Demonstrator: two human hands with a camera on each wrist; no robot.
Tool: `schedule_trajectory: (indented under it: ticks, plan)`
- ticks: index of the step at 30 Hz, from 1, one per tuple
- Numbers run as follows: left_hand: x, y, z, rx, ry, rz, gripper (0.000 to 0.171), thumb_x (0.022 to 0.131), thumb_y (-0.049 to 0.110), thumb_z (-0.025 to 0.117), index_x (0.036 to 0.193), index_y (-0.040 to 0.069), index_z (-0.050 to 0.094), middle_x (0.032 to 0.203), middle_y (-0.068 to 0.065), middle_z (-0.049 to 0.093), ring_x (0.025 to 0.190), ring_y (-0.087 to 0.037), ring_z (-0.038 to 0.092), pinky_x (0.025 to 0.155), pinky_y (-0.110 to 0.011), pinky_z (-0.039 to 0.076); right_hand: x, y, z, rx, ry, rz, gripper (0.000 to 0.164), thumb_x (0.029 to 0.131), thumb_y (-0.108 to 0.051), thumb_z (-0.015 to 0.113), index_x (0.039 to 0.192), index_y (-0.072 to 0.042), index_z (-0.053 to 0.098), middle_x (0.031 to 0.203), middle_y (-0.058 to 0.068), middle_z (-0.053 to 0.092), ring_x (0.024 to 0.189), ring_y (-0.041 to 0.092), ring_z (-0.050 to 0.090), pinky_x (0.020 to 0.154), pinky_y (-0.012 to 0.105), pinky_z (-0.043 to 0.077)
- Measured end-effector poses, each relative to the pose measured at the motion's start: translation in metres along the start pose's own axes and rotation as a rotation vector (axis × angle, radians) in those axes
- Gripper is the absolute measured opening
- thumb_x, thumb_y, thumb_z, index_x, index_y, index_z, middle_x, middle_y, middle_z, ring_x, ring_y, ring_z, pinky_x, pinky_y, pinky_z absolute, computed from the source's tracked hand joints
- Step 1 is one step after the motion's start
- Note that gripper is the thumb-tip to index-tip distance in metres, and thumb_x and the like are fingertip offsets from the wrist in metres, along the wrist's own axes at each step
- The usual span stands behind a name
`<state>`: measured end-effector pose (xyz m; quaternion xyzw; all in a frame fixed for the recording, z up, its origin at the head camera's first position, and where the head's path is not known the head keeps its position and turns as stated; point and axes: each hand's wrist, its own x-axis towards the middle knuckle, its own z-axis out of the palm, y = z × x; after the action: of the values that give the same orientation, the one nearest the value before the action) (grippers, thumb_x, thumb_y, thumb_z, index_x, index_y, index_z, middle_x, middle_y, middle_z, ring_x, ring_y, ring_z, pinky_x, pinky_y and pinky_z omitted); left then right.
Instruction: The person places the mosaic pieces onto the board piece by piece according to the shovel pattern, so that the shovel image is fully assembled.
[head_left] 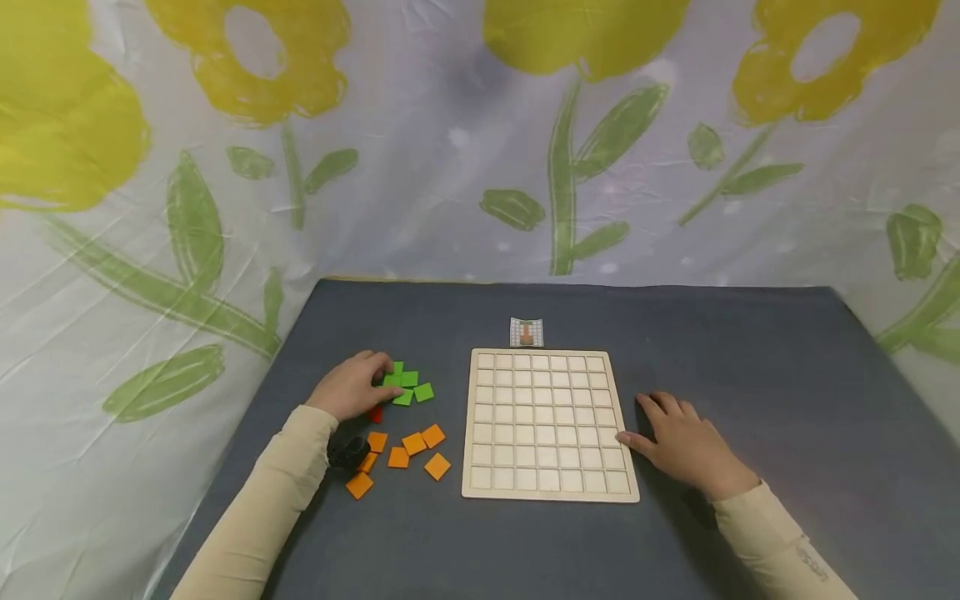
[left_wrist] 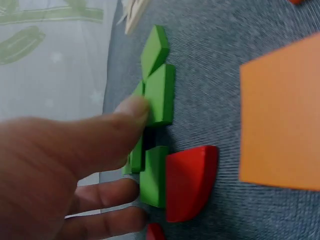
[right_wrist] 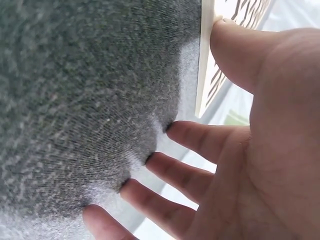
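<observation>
Several green square tiles [head_left: 408,379] lie bunched on the dark table, with my left hand [head_left: 351,385] over their left side. In the left wrist view the left thumb [left_wrist: 132,107] touches one green tile [left_wrist: 161,95]; thumb and fingers stand apart, and the index fingertip is hidden. A red piece with a curved edge [left_wrist: 190,182] lies against another green tile below the hand. My right hand [head_left: 686,442] rests at the right side of a wooden grid board [head_left: 550,498], thumb on its edge. Its other fingers are spread, their tips on the cloth.
Several orange square tiles [head_left: 399,457] lie scattered nearer me, left of the board, some beside the left wrist. A small picture card with a grid [head_left: 527,332] lies just beyond the board's far edge. A flowered cloth [head_left: 420,167] hangs behind the table.
</observation>
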<state>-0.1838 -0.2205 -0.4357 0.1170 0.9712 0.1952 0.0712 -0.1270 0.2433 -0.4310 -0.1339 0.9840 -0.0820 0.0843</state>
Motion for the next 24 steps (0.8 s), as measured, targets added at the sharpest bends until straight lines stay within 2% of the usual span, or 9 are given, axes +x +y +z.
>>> schedule_trajectory:
  ticks: [5, 9, 17, 24]
  plan:
    - [0.001, -0.001, 0.002, 0.015, 0.03, 0.019, 0.032, 0.089, 0.028, 0.069, 0.115, 0.009, 0.062, 0.105, -0.011, 0.06, 0.088, -0.023, 0.056, 0.073, -0.042, 0.049, 0.0, 0.001, 0.001, -0.013, 0.019, -0.001, 0.074, 0.093, -0.054, 0.052, 0.142, 0.001, 0.042, 0.142, 0.026, 0.039, 0.126, 0.049, 0.039, 0.086, 0.069, 0.039]
    - [0.002, -0.002, 0.003, 0.013, 0.029, 0.027, 0.03, 0.09, 0.022, 0.067, 0.116, 0.008, 0.061, 0.104, -0.012, 0.059, 0.086, -0.023, 0.056, 0.074, -0.042, 0.049, -0.001, 0.0, 0.002, -0.019, 0.017, 0.002, 0.073, 0.093, -0.053, 0.053, 0.141, 0.001, 0.042, 0.142, 0.026, 0.039, 0.126, 0.049, 0.038, 0.087, 0.069, 0.038]
    - [0.002, -0.002, -0.004, -0.079, -0.001, -0.018, 0.028, 0.089, 0.015, 0.061, 0.114, 0.003, 0.055, 0.103, -0.014, 0.053, 0.085, -0.026, 0.05, 0.074, -0.041, 0.045, -0.003, 0.0, 0.002, -0.023, 0.027, 0.006, 0.072, 0.093, -0.052, 0.053, 0.141, 0.0, 0.043, 0.142, 0.025, 0.04, 0.125, 0.048, 0.04, 0.086, 0.066, 0.04]
    - [0.007, 0.002, -0.008, -0.117, 0.029, 0.002, 0.032, 0.09, 0.012, 0.06, 0.119, 0.0, 0.054, 0.109, -0.017, 0.052, 0.091, -0.028, 0.049, 0.077, -0.043, 0.044, -0.002, -0.001, 0.001, -0.02, 0.042, 0.009, 0.071, 0.094, -0.052, 0.052, 0.141, 0.0, 0.044, 0.141, 0.025, 0.041, 0.125, 0.047, 0.041, 0.086, 0.066, 0.04]
